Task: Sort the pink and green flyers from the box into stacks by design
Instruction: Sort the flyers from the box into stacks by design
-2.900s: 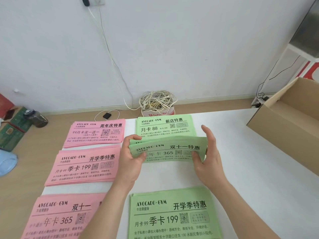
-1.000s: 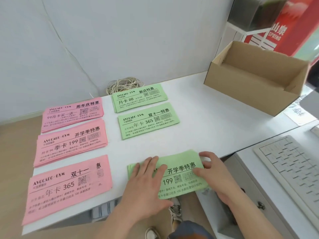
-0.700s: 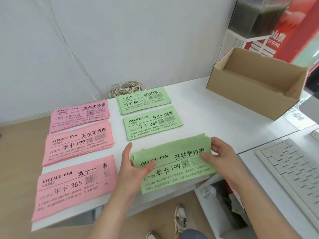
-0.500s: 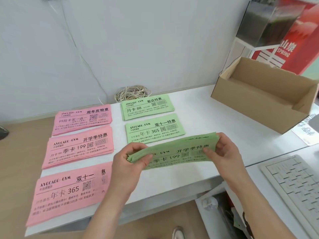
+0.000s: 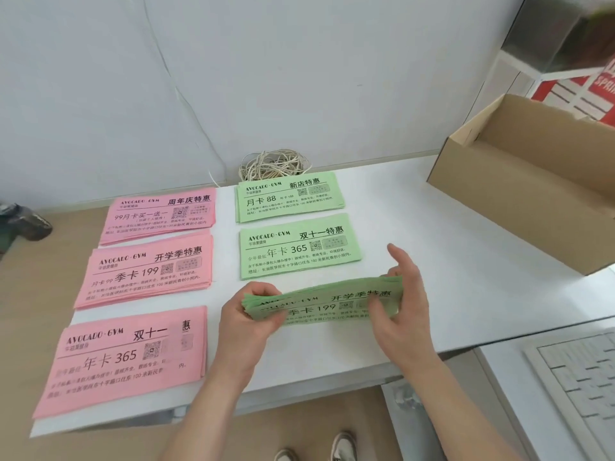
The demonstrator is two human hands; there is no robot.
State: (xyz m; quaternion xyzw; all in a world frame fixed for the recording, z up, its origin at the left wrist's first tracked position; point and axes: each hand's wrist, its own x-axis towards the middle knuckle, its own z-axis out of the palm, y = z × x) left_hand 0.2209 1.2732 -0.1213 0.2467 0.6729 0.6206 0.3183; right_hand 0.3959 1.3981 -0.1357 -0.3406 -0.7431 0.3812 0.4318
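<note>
A green "199" flyer stack [image 5: 319, 302] stands tilted on its long edge near the table's front. My left hand [image 5: 248, 319] grips its left end and my right hand [image 5: 397, 304] holds its right end, index finger raised. Behind it lie two flat green stacks, the "365" stack [image 5: 299, 247] and the "88" stack [image 5: 289, 197]. Three pink stacks form a column to the left: far [image 5: 159, 214], middle [image 5: 146, 271] and near [image 5: 126, 357]. The brown cardboard box [image 5: 519, 194] sits open at the right; no flyers show inside it.
A white table [image 5: 432, 261] carries everything. A coil of pale cord [image 5: 274, 164] lies against the wall behind the green stacks. A white keyboard [image 5: 579, 387] sits on a lower surface at the front right. Shoes [image 5: 342, 447] show on the floor below.
The green "365" stack was laid flat on the table. Both hands then picked up the green "199" stack from the front edge and now hold it tilted on its edge.
</note>
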